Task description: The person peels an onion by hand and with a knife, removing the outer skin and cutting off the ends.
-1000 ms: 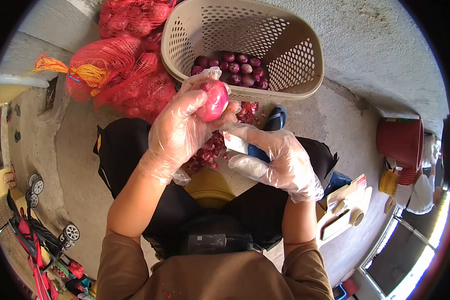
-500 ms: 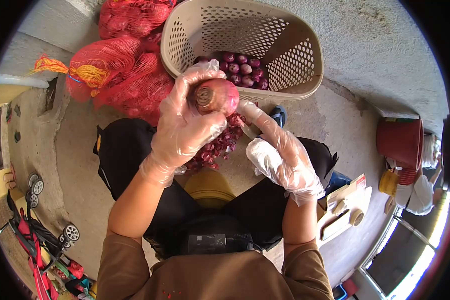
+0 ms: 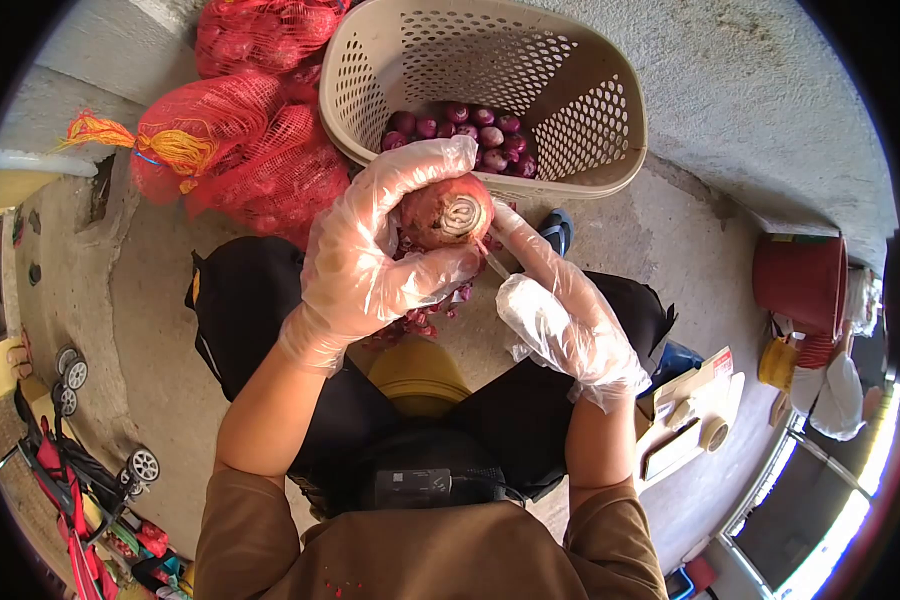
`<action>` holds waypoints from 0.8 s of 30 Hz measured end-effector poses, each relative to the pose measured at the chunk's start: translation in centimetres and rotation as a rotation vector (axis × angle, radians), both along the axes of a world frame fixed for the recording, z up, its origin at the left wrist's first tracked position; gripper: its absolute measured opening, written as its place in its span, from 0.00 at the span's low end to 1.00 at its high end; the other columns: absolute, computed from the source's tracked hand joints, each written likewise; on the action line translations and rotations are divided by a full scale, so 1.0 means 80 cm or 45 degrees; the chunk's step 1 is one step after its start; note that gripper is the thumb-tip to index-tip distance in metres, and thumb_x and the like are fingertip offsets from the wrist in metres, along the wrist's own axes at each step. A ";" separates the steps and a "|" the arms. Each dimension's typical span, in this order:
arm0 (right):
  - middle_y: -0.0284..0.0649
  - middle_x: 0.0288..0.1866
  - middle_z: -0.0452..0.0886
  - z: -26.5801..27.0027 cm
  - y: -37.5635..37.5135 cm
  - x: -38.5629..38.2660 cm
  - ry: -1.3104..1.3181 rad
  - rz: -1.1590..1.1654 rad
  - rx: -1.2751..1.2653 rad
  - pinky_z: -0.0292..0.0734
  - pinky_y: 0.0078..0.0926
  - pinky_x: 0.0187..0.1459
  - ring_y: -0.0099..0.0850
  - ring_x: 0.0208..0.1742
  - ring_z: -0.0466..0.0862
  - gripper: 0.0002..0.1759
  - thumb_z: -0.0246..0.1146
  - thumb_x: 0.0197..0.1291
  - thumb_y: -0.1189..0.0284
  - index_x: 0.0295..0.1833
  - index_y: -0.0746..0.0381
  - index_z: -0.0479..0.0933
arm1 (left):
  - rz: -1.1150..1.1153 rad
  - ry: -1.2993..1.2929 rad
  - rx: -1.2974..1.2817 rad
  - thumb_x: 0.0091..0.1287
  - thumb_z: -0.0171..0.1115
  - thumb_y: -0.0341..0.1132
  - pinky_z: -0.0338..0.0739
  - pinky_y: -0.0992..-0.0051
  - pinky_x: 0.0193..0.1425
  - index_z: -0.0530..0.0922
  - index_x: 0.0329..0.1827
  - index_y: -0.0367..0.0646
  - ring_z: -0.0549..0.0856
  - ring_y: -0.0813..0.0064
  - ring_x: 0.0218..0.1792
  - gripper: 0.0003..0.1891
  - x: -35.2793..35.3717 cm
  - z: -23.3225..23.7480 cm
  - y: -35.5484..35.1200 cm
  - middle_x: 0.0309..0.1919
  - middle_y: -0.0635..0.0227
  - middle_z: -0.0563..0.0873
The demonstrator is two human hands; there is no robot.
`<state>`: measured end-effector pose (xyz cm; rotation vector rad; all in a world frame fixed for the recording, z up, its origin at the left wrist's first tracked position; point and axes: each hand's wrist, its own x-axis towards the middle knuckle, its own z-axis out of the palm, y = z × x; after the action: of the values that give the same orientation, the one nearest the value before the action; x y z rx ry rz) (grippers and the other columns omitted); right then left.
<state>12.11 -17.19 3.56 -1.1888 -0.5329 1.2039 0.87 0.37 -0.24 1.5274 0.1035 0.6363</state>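
Onion (image 3: 448, 212) in left hand (image 3: 355, 265), onions (image 3: 491, 137), seemingly peeled, in basket (image 3: 582, 112)

Two clear gloves show, one on the left hand (image 3: 355, 270) and one on the right hand (image 3: 560, 325), with one large onion (image 3: 448, 212) and one knife (image 3: 494, 264) between them. At 12 o'clock is one basket (image 3: 570, 62) with at least ten smaller onions (image 3: 492, 138); more may be hidden. At 11 o'clock are at least three red mesh bags (image 3: 210, 115), their edges overlapping. One sandal (image 3: 557, 230) shows at 1 o'clock, one maroon bin (image 3: 798, 285) at 3, and at least four wheels (image 3: 144, 464) at 8.
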 end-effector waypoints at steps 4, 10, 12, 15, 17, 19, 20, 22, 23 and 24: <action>0.52 0.76 0.61 0.003 0.000 0.002 0.023 0.025 0.010 0.53 0.27 0.73 0.34 0.74 0.65 0.68 0.66 0.47 0.36 0.79 0.75 0.47 | -0.020 0.050 -0.001 0.50 0.78 0.24 0.71 0.67 0.70 0.73 0.65 0.38 0.77 0.67 0.64 0.36 -0.002 -0.003 0.002 0.64 0.58 0.76; 0.44 0.69 0.69 0.007 0.002 -0.006 0.075 0.002 -0.079 0.63 0.18 0.63 0.25 0.61 0.72 0.56 0.66 0.58 0.50 0.79 0.72 0.48 | 0.094 0.006 0.104 0.48 0.82 0.34 0.75 0.70 0.66 0.75 0.62 0.38 0.80 0.68 0.60 0.36 0.003 -0.003 -0.003 0.59 0.60 0.80; 0.43 0.68 0.69 0.008 0.001 -0.005 0.096 0.008 -0.098 0.64 0.17 0.61 0.23 0.58 0.72 0.56 0.67 0.57 0.50 0.80 0.72 0.48 | 0.106 0.009 0.176 0.46 0.84 0.38 0.75 0.70 0.65 0.75 0.61 0.39 0.80 0.68 0.59 0.38 0.002 -0.004 -0.001 0.58 0.61 0.79; 0.40 0.66 0.70 0.005 0.000 -0.006 0.254 0.016 -0.018 0.65 0.15 0.58 0.21 0.54 0.71 0.57 0.68 0.56 0.50 0.80 0.71 0.47 | 0.134 0.035 0.173 0.44 0.84 0.44 0.76 0.69 0.63 0.75 0.60 0.39 0.80 0.68 0.57 0.40 0.000 -0.007 -0.002 0.56 0.61 0.80; 0.38 0.65 0.71 0.002 -0.001 -0.006 0.373 0.017 0.039 0.65 0.14 0.56 0.19 0.51 0.71 0.58 0.68 0.56 0.51 0.80 0.70 0.47 | 0.157 0.022 0.186 0.42 0.84 0.45 0.76 0.69 0.63 0.75 0.60 0.40 0.81 0.68 0.57 0.41 0.001 -0.008 -0.002 0.56 0.62 0.80; 0.37 0.64 0.71 -0.001 -0.002 -0.008 0.475 0.026 0.079 0.66 0.13 0.54 0.18 0.48 0.71 0.58 0.69 0.55 0.51 0.80 0.70 0.46 | 0.171 0.021 0.206 0.41 0.85 0.45 0.76 0.69 0.63 0.74 0.60 0.40 0.81 0.68 0.57 0.42 0.001 -0.008 -0.002 0.55 0.62 0.80; 0.36 0.63 0.71 -0.002 -0.002 -0.008 0.510 0.031 0.094 0.66 0.12 0.53 0.17 0.47 0.71 0.59 0.69 0.55 0.51 0.81 0.69 0.46 | 0.173 0.027 0.218 0.41 0.85 0.46 0.76 0.69 0.63 0.74 0.60 0.41 0.81 0.68 0.56 0.42 0.000 -0.008 -0.001 0.55 0.62 0.80; 0.34 0.62 0.72 -0.004 -0.002 -0.010 0.553 0.029 0.112 0.67 0.11 0.51 0.15 0.44 0.70 0.59 0.70 0.55 0.51 0.81 0.69 0.45 | 0.178 0.043 0.251 0.40 0.85 0.47 0.76 0.69 0.62 0.74 0.60 0.41 0.80 0.68 0.56 0.43 -0.001 -0.009 0.001 0.55 0.62 0.80; 0.33 0.61 0.72 -0.003 -0.002 -0.011 0.555 0.023 0.114 0.67 0.10 0.50 0.15 0.42 0.70 0.60 0.70 0.54 0.51 0.81 0.69 0.45 | 0.181 0.053 0.270 0.40 0.85 0.47 0.76 0.69 0.62 0.74 0.60 0.41 0.80 0.68 0.56 0.43 -0.001 -0.009 0.002 0.55 0.63 0.80; 0.34 0.62 0.72 -0.002 -0.002 -0.011 0.551 0.018 0.107 0.67 0.11 0.51 0.15 0.43 0.71 0.57 0.69 0.56 0.54 0.81 0.68 0.46 | 0.184 0.063 0.290 0.39 0.85 0.48 0.76 0.69 0.62 0.74 0.59 0.41 0.80 0.68 0.55 0.43 -0.001 -0.009 0.003 0.54 0.63 0.80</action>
<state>11.25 -17.37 3.42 -0.8203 -0.2626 1.3887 0.78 0.59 -0.96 1.7671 0.1859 0.7450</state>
